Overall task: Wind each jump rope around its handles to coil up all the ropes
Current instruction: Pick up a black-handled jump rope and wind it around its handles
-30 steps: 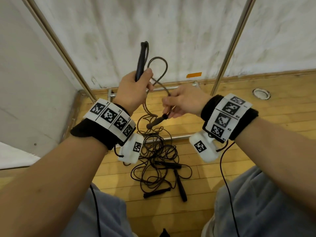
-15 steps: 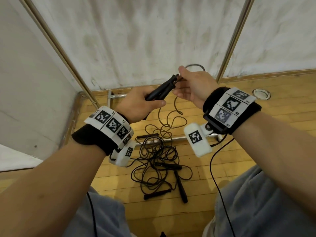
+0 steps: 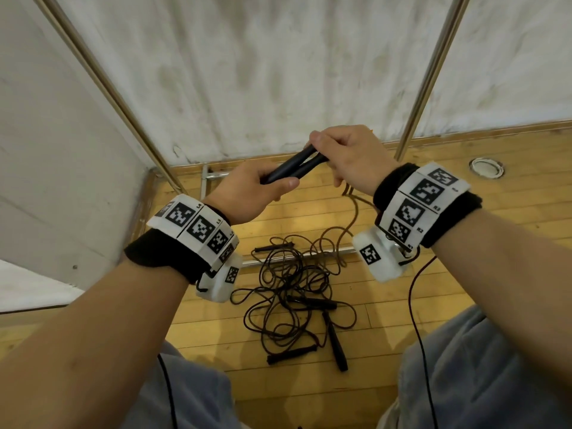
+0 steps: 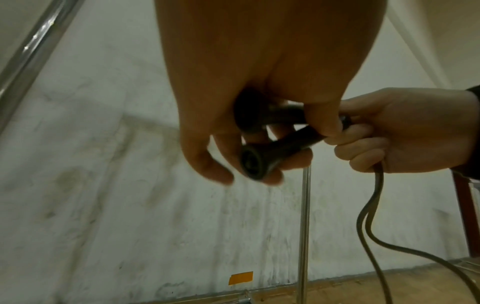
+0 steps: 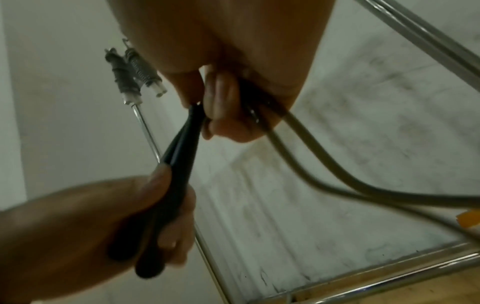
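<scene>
Two black jump-rope handles (image 3: 294,167) lie side by side in the air, in front of the white wall. My left hand (image 3: 253,190) grips their butt ends (image 4: 253,162). My right hand (image 3: 346,156) grips their cord ends and the doubled brown cord (image 4: 374,197), which hangs from that fist (image 5: 226,115) down to the floor. On the wooden floor below lies a tangled pile of other black ropes (image 3: 291,292) with several loose handles (image 3: 335,346).
A white wall is close ahead, with slanted metal poles at left (image 3: 108,85) and right (image 3: 430,78). A metal rail (image 3: 278,260) crosses the floor under the pile. A round floor fitting (image 3: 486,167) is at far right. My knees frame the bottom.
The left hand swung its handle down from upright to a slant. The right hand brought the second handle up beside it and now holds the cord ends of both.
</scene>
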`<state>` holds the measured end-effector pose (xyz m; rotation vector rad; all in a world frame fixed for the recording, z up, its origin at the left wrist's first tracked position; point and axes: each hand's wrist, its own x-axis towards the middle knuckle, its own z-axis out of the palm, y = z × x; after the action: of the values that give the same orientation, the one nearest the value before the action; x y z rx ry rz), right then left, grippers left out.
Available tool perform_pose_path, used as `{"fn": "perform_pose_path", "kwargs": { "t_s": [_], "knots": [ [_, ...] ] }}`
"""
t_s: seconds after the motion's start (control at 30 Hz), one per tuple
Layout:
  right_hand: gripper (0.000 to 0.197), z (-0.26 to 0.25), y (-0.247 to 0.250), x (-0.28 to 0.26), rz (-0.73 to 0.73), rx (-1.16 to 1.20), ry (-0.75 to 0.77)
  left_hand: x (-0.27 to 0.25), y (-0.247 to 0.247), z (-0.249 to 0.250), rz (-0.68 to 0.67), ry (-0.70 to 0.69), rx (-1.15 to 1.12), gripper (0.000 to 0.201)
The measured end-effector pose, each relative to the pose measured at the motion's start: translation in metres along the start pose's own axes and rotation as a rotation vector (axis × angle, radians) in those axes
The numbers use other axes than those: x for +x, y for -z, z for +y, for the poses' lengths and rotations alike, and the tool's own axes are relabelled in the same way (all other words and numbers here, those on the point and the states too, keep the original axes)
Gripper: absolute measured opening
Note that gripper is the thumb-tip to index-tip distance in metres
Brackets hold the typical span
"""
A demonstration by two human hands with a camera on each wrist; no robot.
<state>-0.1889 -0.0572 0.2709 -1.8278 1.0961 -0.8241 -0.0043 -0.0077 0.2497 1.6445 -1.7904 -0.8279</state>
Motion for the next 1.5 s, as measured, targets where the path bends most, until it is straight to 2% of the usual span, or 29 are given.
{"fn": "perform_pose_path", "kwargs": {
  "t_s": [0.1,0.2,0.27,0.33,0.47,0.6,0.67,0.77,0.83,0.9,1.0,1.1,1.23,1.33,1.43,1.5],
  "knots": [
    [0.029,-0.002,0.004,0.005,0.071,-0.010,0.007,0.000,0.002,-0.001,-0.053,0.020,0.007,0.012],
    [0.030,-0.003,0.007,0.009,0.120,0.005,0.001,-0.001,0.000,0.001,0.021,-0.015,0.039,0.002],
    [0.031,-0.006,0.009,0.012,0.131,0.019,0.011,-0.002,0.000,0.003,0.072,-0.065,0.060,0.007],
    [0.033,-0.009,0.011,0.014,0.132,-0.015,0.025,-0.002,0.003,0.004,0.094,-0.086,0.071,0.014],
    [0.047,-0.008,0.016,0.011,0.082,-0.182,0.058,-0.006,0.010,0.008,0.048,-0.059,0.011,0.006],
    [0.052,-0.011,0.015,0.007,0.045,-0.248,0.081,-0.008,0.013,0.009,0.039,-0.078,0.139,0.010],
    [0.049,-0.012,0.016,0.008,0.091,-0.198,0.081,-0.008,0.011,0.011,0.075,-0.112,0.218,0.006],
    [0.033,-0.019,0.024,0.010,0.150,-0.065,0.080,-0.009,0.007,0.021,0.156,-0.185,0.316,0.025],
    [0.026,-0.022,0.030,0.011,0.126,0.107,0.065,-0.011,0.007,0.027,0.187,-0.219,0.304,0.029],
    [0.027,-0.022,0.035,0.012,0.066,0.216,0.032,-0.013,0.009,0.030,0.172,-0.208,0.292,0.026],
    [0.028,-0.020,0.037,0.012,0.026,0.125,0.028,-0.014,0.013,0.030,0.063,-0.116,0.204,0.013],
    [0.029,-0.017,0.034,0.014,0.016,0.042,0.045,-0.016,0.017,0.031,0.024,-0.096,0.214,0.017],
    [0.032,-0.014,0.030,0.013,0.041,0.211,0.018,-0.017,0.017,0.035,0.062,-0.107,0.301,0.026],
    [0.040,-0.011,0.027,0.012,0.078,0.294,-0.009,-0.017,0.014,0.034,0.104,-0.095,0.104,0.024],
    [0.047,-0.007,0.017,0.011,0.047,0.176,-0.028,-0.014,0.014,0.036,0.212,-0.046,-0.299,0.019],
    [0.043,-0.005,0.007,0.010,-0.017,0.123,-0.036,-0.012,0.014,0.039,0.270,-0.016,-0.482,0.017]
  ]
}}
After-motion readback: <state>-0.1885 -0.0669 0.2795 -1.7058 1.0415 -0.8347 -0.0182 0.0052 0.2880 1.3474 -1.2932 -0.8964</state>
